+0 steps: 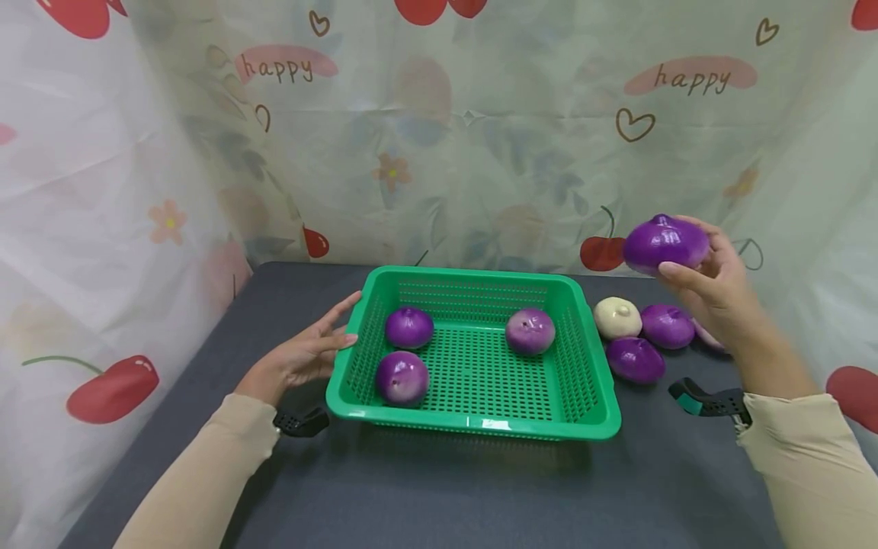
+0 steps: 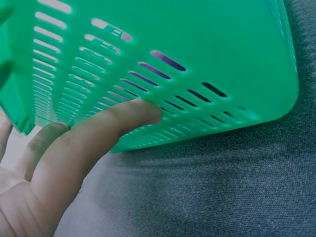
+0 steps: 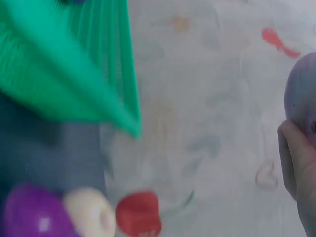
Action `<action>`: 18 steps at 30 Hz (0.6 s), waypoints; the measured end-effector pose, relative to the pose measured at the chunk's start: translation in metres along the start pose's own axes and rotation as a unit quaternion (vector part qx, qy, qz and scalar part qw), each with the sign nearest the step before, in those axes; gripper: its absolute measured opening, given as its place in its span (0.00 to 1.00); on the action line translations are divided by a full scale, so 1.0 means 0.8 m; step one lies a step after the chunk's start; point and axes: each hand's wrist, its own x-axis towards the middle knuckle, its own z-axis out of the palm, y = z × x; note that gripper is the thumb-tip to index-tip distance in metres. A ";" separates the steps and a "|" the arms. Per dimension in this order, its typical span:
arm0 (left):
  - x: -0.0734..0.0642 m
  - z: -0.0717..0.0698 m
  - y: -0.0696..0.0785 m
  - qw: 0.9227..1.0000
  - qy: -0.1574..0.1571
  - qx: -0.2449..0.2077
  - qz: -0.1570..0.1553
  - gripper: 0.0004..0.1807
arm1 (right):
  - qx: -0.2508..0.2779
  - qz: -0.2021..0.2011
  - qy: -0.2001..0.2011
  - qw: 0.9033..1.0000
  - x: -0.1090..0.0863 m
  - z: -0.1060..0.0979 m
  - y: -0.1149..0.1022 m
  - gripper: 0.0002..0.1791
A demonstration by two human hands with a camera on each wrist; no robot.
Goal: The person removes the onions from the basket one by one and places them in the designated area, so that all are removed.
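My right hand [image 1: 720,286] grips a glossy purple onion [image 1: 661,242], raised above the table's right side. In the right wrist view, that onion [image 3: 302,96] shows only partly at the right edge. My left hand [image 1: 309,354] rests against the left side of a green plastic basket [image 1: 480,428]. In the left wrist view, its extended finger [image 2: 118,118] touches the basket's slotted outer wall. Inside the basket lie three purple onions: one at the back left [image 1: 409,328], one at the front left [image 1: 402,378], one at the right [image 1: 530,332].
Just right of the basket, a white onion [image 1: 617,318] sits beside two purple onions, one behind [image 1: 668,326] and one in front [image 1: 636,361]. Another pale purplish one [image 1: 709,335] is partly hidden by my right forearm. A printed curtain [image 1: 473,191] stands behind the dark table [image 1: 439,488].
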 end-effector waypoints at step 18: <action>0.001 0.001 0.000 1.000 0.008 0.007 -0.001 0.42 | -0.188 0.093 0.168 0.963 -0.104 -0.138 0.031 0.32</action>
